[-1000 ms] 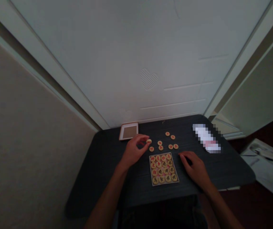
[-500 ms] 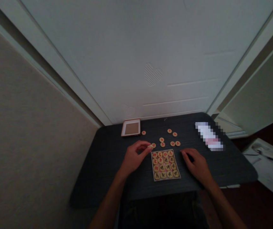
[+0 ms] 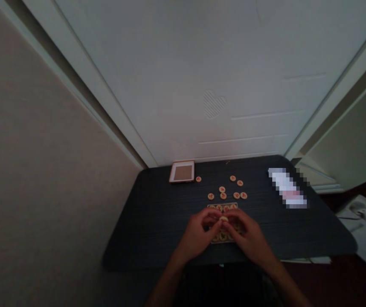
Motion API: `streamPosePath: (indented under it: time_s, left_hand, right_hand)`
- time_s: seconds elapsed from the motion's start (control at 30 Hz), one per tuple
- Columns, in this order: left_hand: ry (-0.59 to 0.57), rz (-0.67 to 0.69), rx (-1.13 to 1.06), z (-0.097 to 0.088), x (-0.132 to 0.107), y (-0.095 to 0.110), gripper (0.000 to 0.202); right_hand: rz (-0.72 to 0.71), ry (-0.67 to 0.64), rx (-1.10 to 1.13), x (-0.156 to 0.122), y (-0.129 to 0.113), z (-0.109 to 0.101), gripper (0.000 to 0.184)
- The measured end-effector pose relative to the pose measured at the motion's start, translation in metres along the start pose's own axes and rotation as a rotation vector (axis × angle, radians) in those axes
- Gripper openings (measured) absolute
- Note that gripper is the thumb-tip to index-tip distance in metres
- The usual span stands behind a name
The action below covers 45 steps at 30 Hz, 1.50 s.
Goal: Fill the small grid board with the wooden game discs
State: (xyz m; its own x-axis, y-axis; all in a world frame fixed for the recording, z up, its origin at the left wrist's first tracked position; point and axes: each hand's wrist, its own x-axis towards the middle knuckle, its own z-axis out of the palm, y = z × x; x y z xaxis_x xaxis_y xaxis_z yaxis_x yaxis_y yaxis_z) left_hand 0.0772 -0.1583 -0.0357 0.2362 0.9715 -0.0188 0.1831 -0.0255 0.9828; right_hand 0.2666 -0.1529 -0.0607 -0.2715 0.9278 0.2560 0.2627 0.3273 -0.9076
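Observation:
Between the fingertips of my left hand (image 3: 199,232) and my right hand (image 3: 247,233) is a round wooden Chinese chess piece (image 3: 223,218). Both hands are closed in a pinch on it, over the shallow square box (image 3: 213,242) that holds rows of similar pieces. My hands hide much of the box's middle. Beyond it, several loose red-marked pieces lie on the dark table, among them one at the left (image 3: 210,196) and a pair at the right (image 3: 243,195).
An upturned box lid (image 3: 172,175) stands at the table's back left, with one piece (image 3: 198,179) beside it. A blurred-out white and pink item (image 3: 287,187) lies on the right of the dark table (image 3: 144,213). A white panel (image 3: 183,85) rises behind the table.
My left hand has brought the chess piece right and nearer me, over the box. My right hand has moved left to meet it and now pinches it too. The view has shifted slightly.

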Motion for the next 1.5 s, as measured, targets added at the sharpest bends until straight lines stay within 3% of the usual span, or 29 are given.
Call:
streamPosePath:
  time_s: [0.13, 0.33, 0.47, 0.73, 1.1, 1.5]
  left_hand:
    - [0.07, 0.022, 0.042, -0.008, -0.007, -0.007, 0.02]
    - [0.232, 0.069, 0.363, -0.014, -0.022, -0.036, 0.018]
    - [0.199, 0.083, 0.492, -0.01, -0.031, -0.05, 0.023]
    - [0.179, 0.109, 0.541, -0.008, -0.034, -0.054, 0.022]
    - [0.195, 0.108, 0.534, -0.006, -0.034, -0.056, 0.021]
    - [0.198, 0.114, 0.568, -0.007, -0.032, -0.057, 0.02]
  right_hand:
    - [0.077, 0.012, 0.06, -0.003, 0.0, -0.001, 0.021]
    - [0.131, -0.003, -0.069, -0.012, -0.002, 0.0, 0.016]
    - [0.151, -0.06, -0.191, -0.015, -0.001, 0.012, 0.015]
    - [0.126, -0.07, -0.239, -0.018, 0.001, 0.03, 0.01]
    - [0.06, -0.003, -0.364, -0.022, 0.011, 0.037, 0.006]
    - [0.034, -0.032, -0.368, -0.021, 0.01, 0.036, 0.008]
